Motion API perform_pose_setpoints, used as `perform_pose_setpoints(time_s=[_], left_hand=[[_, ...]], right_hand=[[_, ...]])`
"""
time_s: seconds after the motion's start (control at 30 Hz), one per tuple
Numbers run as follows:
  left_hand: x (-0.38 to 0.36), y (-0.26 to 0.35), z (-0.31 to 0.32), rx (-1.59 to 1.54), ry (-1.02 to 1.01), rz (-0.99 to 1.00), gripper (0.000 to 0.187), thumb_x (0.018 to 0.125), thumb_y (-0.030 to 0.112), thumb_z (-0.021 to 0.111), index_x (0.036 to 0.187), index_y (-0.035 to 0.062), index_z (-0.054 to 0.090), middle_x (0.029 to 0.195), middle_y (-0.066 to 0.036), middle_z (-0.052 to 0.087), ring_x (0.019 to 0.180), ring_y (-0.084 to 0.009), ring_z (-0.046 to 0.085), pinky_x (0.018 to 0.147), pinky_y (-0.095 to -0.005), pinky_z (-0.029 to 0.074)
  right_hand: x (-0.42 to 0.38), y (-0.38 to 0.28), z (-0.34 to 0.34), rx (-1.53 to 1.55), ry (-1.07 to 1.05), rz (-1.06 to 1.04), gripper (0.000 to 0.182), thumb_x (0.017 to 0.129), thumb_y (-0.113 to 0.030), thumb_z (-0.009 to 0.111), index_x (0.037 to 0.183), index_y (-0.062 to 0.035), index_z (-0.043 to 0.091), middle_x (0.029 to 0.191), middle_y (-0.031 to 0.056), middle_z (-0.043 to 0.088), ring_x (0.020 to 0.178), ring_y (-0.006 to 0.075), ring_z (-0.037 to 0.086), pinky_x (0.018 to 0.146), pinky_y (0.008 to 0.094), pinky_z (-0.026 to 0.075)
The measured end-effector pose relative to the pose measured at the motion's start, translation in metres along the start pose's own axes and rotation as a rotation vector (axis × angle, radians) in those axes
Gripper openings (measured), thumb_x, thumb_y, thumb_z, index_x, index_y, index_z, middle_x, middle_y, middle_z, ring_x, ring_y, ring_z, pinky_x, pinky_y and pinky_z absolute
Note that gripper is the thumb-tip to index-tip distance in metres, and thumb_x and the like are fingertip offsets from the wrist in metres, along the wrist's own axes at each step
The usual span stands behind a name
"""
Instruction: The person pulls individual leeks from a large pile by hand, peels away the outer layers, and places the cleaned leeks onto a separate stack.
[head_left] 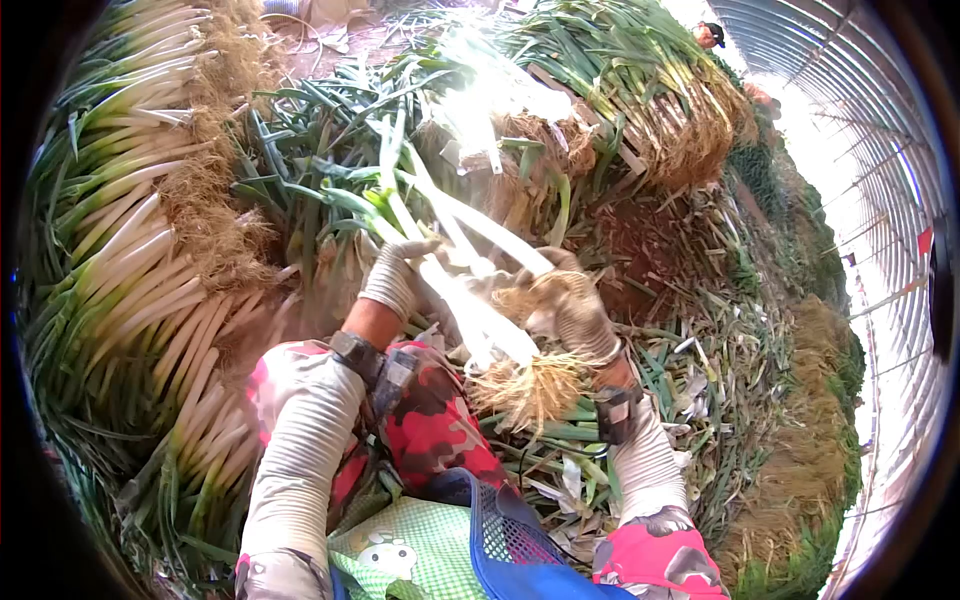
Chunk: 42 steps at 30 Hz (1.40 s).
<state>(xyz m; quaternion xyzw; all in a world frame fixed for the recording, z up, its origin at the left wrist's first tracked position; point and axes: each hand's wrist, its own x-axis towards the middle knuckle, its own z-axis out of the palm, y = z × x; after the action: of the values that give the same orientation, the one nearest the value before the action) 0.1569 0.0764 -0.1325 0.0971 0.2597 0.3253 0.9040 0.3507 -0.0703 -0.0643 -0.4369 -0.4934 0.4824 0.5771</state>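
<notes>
My left hand [392, 278], in a pale work glove, is closed around several green onions [470, 310] with thick white stalks. Their roots [535, 388] hang down toward me, while the green leaves point up and away. To the right, my gloved right hand [568, 308] is closed on the root end of another green onion [490, 228], whose stalk slants up to the left and crosses the others. Part of that hand's grip is hidden and slightly blurred. Both wrists wear dark bands over ribbed sleeves.
A long stack of green onions [150, 250] lies at left, roots facing inward. Another bundle [690, 120] stands at upper right. Leaf scraps [690, 370] litter the ground at right, beside a ribbed tunnel wall [880, 200]. Part of another person [708, 36] shows at the far top right.
</notes>
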Motion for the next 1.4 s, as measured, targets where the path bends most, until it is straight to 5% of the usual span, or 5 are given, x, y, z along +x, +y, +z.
perform_pose_setpoints(time_s=[0.33,0.5,0.77,1.03,1.4], left_hand=[[0.015,0.025,-0.002,-0.072,0.06,0.062,0.015,0.077,0.01,0.061,0.087,-0.0002,0.057,0.077,-0.013,0.061,0.066,-0.0278,0.059,0.064,-0.0429,0.052],[0.015,0.015,-0.006,0.062,0.104,0.099,0.014,0.073,0.005,0.06,0.086,-0.0019,0.059,0.07,-0.013,0.06,0.059,-0.0261,0.058,0.058,-0.0364,0.05],[-0.001,0.063,-0.015,0.008,0.082,0.236,0.016,0.077,0.011,0.052,0.086,-0.0019,0.055,0.072,-0.015,0.058,0.06,-0.027,0.056,0.063,-0.0378,0.049],[-0.024,-0.036,-0.007,0.171,0.068,-0.26,0.022,0.07,0.001,0.062,0.091,-0.0023,0.055,0.081,-0.013,0.064,0.075,-0.0296,0.063,0.076,-0.0434,0.053],[-0.018,-0.035,0.029,-0.052,-0.092,0.048,0.028,0.07,0.006,0.067,0.096,0.0001,0.058,0.086,-0.009,0.061,0.076,-0.024,0.059,0.073,-0.037,0.05]], right_hand=[[-0.043,0.013,0.06,-1.186,-0.213,-0.315,0.034,0.085,-0.014,0.06,0.115,-0.0009,0.05,0.099,0.0145,0.064,0.087,0.0201,0.063,0.075,0.0333,0.051],[-0.089,-0.022,0.088,-0.773,-0.07,0.129,0.052,0.083,-0.027,0.06,0.126,-0.0027,0.046,0.114,0.0152,0.058,0.102,0.0271,0.057,0.09,0.0367,0.044],[-0.127,-0.036,0.023,0.21,0.644,0.246,0.02,0.094,-0.014,0.043,0.105,-0.0034,0.055,0.063,-0.0012,0.048,0.044,0.0049,0.039,0.042,0.0196,0.041],[-0.053,-0.108,0.038,0.792,0.316,-0.023,0.017,0.09,-0.016,0.055,0.102,-0.0038,0.057,0.059,-0.0058,0.039,0.043,0.0027,0.033,0.039,0.0184,0.035],[-0.137,-0.097,0.059,0.765,0.097,0.241,0.028,0.094,-0.02,0.049,0.111,0.0025,0.048,0.056,-0.0027,0.032,0.039,0.0025,0.023,0.034,0.0212,0.021]])
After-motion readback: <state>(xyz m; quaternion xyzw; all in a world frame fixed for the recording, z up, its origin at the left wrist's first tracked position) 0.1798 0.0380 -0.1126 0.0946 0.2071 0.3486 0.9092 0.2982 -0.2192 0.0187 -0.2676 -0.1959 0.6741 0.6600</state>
